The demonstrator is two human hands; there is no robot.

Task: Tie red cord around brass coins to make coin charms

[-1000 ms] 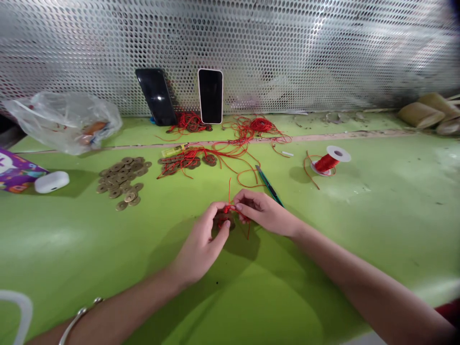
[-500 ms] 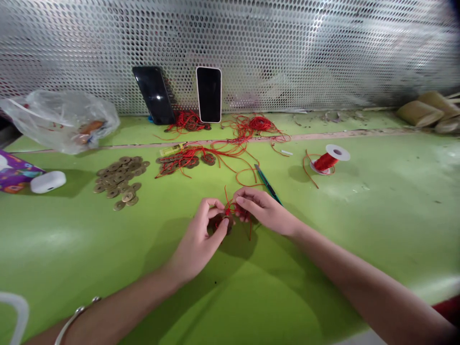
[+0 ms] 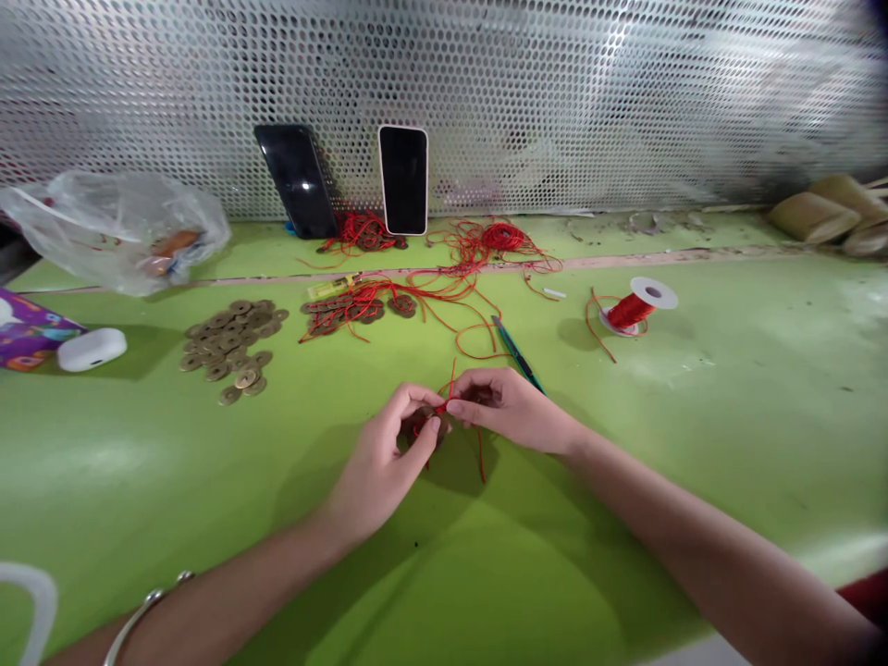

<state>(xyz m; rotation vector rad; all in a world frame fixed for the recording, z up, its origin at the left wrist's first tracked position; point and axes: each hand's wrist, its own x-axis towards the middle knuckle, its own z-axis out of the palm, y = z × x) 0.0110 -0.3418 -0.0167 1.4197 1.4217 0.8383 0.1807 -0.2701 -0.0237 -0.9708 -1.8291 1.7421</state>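
Note:
My left hand (image 3: 385,458) pinches a small bunch of brown coins (image 3: 418,425) just above the green table (image 3: 208,481). My right hand (image 3: 510,407) meets it from the right, its fingertips closed on the red cord (image 3: 448,393) tied round those coins. One cord end sticks up between my hands and another (image 3: 480,455) hangs down toward the table. A silver bangle (image 3: 142,615) is on my left wrist.
A pile of loose coins (image 3: 232,344) lies at the left, strung coins with red cord (image 3: 353,308) behind my hands, green scissors (image 3: 517,353) beside my right hand. A red cord spool (image 3: 635,307), two phones (image 3: 403,178) against the perforated wall, a plastic bag (image 3: 117,231), a white case (image 3: 92,349).
My fingers have shifted on the coin bunch and the knot, and the upright cord end has changed its lean. Both hands stay at the same spot.

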